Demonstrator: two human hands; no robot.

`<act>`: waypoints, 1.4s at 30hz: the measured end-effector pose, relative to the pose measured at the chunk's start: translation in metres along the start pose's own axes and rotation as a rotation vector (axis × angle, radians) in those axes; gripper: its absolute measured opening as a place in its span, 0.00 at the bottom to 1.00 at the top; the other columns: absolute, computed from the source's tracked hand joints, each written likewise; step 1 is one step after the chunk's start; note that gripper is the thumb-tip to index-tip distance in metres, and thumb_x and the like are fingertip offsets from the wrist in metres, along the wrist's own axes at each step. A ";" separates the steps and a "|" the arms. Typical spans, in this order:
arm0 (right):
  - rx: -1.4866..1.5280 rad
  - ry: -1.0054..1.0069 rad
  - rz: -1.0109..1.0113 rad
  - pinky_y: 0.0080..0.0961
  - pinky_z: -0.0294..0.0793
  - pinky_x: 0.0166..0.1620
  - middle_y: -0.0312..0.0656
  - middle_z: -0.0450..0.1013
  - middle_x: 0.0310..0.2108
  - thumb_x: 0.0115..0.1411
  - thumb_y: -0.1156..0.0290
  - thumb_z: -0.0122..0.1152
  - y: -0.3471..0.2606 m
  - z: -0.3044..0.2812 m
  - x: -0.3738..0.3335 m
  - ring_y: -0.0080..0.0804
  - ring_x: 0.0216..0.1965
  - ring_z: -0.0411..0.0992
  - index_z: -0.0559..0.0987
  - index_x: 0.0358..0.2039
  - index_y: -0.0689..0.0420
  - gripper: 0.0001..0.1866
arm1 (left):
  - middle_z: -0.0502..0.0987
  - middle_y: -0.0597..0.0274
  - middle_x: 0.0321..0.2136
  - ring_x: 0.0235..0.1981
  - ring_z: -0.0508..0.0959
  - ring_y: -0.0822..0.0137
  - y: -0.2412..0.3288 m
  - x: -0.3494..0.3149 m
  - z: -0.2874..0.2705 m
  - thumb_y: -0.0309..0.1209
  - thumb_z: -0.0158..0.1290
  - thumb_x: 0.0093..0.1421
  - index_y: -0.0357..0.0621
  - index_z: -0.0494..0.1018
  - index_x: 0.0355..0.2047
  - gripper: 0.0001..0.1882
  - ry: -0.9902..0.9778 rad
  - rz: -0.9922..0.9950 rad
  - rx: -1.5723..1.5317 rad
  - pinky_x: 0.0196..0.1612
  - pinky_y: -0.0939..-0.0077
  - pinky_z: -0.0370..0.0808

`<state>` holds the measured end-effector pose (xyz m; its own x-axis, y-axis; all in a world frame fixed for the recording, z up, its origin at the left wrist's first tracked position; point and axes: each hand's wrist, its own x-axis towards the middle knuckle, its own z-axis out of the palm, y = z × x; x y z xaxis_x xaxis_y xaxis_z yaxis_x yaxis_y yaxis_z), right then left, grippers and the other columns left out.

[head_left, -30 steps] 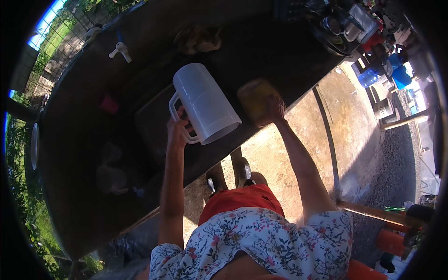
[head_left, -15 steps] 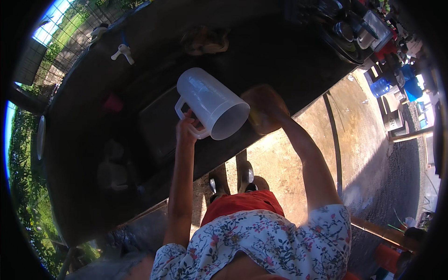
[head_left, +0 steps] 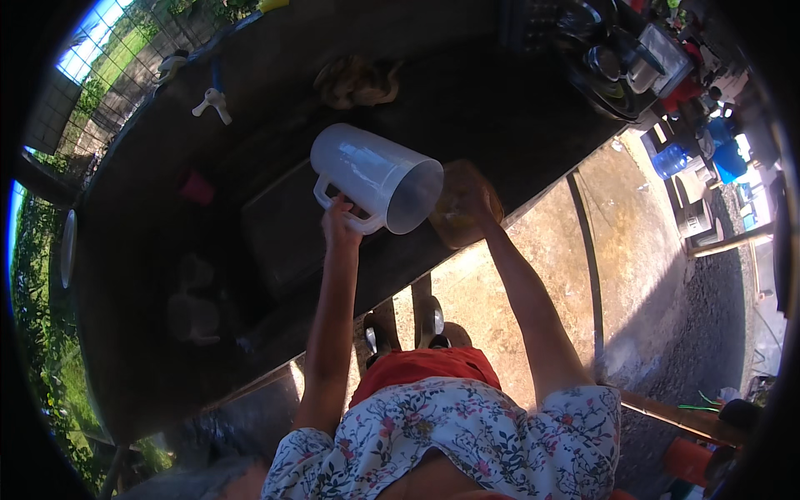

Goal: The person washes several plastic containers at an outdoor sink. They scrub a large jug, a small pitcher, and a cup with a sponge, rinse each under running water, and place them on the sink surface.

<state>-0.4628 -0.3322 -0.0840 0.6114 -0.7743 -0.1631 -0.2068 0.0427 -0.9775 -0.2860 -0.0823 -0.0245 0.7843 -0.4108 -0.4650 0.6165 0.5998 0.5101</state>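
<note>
White pitcher point(head_left: 375, 173) | left fingers point(head_left: 338, 203) round its handle point(head_left: 367, 225) | right fingers point(head_left: 477, 200) shadowed at yellowish container point(head_left: 455, 227), grip: cannot tell

White floral short-sleeved top point(head_left: 442, 408) over a bright orange-red lower garment point(head_left: 429, 367).
The top's light fabric carries a scattered print of thin dark stems, small blue-grey leaves and pink to red blossoms, running onto the loose, wide-edged left sleeve point(head_left: 302, 458) and right sleeve point(head_left: 590, 412); its neckline curves at the lower edge of the view. The lower garment looks plain, though whether it is shorts or a skirt cannot be told. Dark footwear point(head_left: 372, 336) shows pale, shiny patches, its kind unclear. Left hand point(head_left: 339, 220) and right hand point(head_left: 477, 204) are bare.
</note>
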 end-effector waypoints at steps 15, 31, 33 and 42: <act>-0.297 -0.220 -0.460 0.35 0.62 0.53 0.49 0.68 0.46 0.61 0.45 0.43 -0.099 0.071 -0.084 0.40 0.51 0.64 0.65 0.49 0.66 0.33 | 0.69 0.54 0.39 0.39 0.73 0.60 -0.053 0.004 0.059 0.16 0.47 0.50 0.36 0.63 0.43 0.18 0.149 -0.077 -0.045 0.39 0.63 0.73; -0.351 -0.422 -0.389 0.35 0.64 0.51 0.42 0.66 0.50 0.58 0.59 0.54 -0.099 0.067 -0.083 0.32 0.51 0.63 0.71 0.49 0.51 0.19 | 0.59 0.48 0.50 0.53 0.63 0.45 -0.029 0.006 0.029 0.14 0.40 0.44 0.39 0.55 0.49 0.28 0.032 -0.210 -0.174 0.50 0.35 0.64; -1.111 -0.175 -0.950 0.35 0.64 0.47 0.38 0.67 0.47 0.54 0.66 0.54 -0.091 0.049 -0.078 0.33 0.49 0.62 0.74 0.45 0.47 0.16 | 0.58 0.48 0.50 0.52 0.63 0.47 -0.019 0.002 0.023 0.13 0.40 0.44 0.39 0.54 0.50 0.29 0.062 -0.304 -0.122 0.50 0.39 0.66; -1.139 0.018 -1.155 0.35 0.65 0.47 0.42 0.65 0.41 0.46 0.73 0.54 -0.109 0.034 -0.063 0.40 0.45 0.62 0.74 0.40 0.55 0.18 | 0.58 0.42 0.51 0.55 0.61 0.41 -0.012 -0.018 0.003 0.17 0.39 0.44 0.47 0.54 0.53 0.32 -0.032 -0.372 -0.109 0.48 0.24 0.59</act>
<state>-0.4525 -0.2666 0.0281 0.8275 -0.0671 0.5575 -0.1014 -0.9944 0.0308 -0.3078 -0.0841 -0.0199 0.5110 -0.6342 -0.5802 0.8498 0.4743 0.2300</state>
